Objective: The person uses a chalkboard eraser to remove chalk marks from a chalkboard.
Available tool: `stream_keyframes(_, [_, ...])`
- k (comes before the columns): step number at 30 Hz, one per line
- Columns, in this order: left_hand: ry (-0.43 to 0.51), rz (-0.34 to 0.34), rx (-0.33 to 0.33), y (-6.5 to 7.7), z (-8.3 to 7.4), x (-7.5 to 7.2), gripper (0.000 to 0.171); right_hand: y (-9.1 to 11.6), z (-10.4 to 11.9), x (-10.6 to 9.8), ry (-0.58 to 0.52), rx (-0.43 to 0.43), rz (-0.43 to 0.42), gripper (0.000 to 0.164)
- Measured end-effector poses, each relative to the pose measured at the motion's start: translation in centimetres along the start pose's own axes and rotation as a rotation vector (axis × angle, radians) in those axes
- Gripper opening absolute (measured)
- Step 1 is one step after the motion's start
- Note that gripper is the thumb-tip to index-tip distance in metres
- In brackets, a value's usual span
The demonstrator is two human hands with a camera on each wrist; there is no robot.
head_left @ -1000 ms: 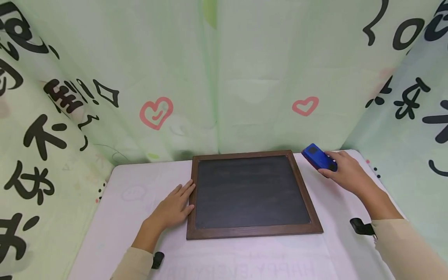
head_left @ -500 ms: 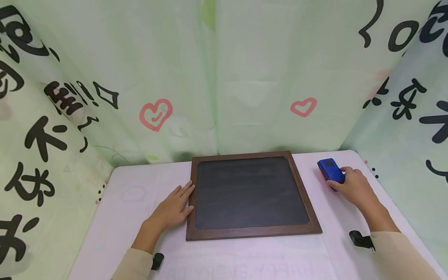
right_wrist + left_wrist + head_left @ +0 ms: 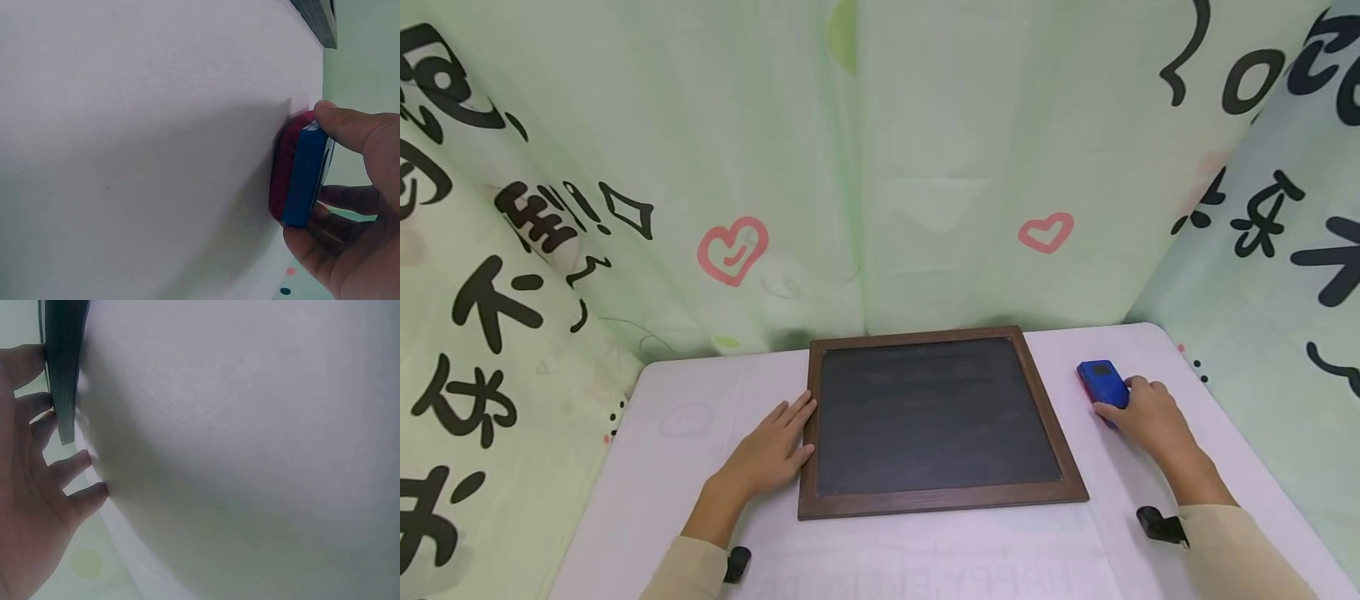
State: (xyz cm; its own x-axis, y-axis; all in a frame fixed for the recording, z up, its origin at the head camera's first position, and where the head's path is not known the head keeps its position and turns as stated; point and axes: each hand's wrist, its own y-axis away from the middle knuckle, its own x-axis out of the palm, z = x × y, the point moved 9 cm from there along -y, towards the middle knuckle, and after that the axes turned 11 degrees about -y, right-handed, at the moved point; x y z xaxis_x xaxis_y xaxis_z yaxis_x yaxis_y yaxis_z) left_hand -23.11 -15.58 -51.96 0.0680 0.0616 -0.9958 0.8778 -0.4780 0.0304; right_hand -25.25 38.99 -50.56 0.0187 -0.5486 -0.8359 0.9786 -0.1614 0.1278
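Note:
A small blackboard (image 3: 940,417) in a dark brown wooden frame lies flat on the white table, its writing surface bare with faint smudges. My left hand (image 3: 767,450) rests at the frame's left side, fingers extended and their tips right at the edge. From the left wrist view, the thumb and fingers meet the frame's side (image 3: 64,369). To the right of the board, my right hand (image 3: 1150,417) pinches a blue board eraser (image 3: 1103,383) between thumb and fingers. The eraser's red felt underside (image 3: 284,169) faces the tabletop, close to the cloth, in the right wrist view.
A white cloth covers the table (image 3: 910,558), with faint lettering near the front. Pale green curtains (image 3: 940,167) with black characters and pink hearts hang behind and at both sides. Black wrist cameras (image 3: 1161,525) sit at the beige sleeves.
My right hand has brought the eraser from the table's back edge nearer and slightly right, lowering it toward the cloth. The left hand stays at the blackboard's frame. The head view has shifted slightly.

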Motion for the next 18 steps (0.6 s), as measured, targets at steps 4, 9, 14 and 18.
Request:
stream_keyframes(4, [0.011,-0.018,-0.001,0.0,-0.1,-0.2,0.065,0.1,0.1,0.1,0.007,-0.002,-0.002,0.086])
stream_keyframes(9, [0.001,-0.014,-0.004,0.0,0.0,-0.1,0.066,0.2,0.2,0.1,0.012,0.017,0.007,0.089])
stream_keyframes(14, [0.008,-0.022,-0.012,0.1,0.0,-0.1,0.067,0.5,1.1,-0.6,0.026,-0.025,-0.051,0.084])
stream_keyframes(18, [0.03,-0.06,-0.065,0.2,0.5,-0.9,0.071,0.6,3.4,-1.5,0.014,-0.135,-0.135,0.07])
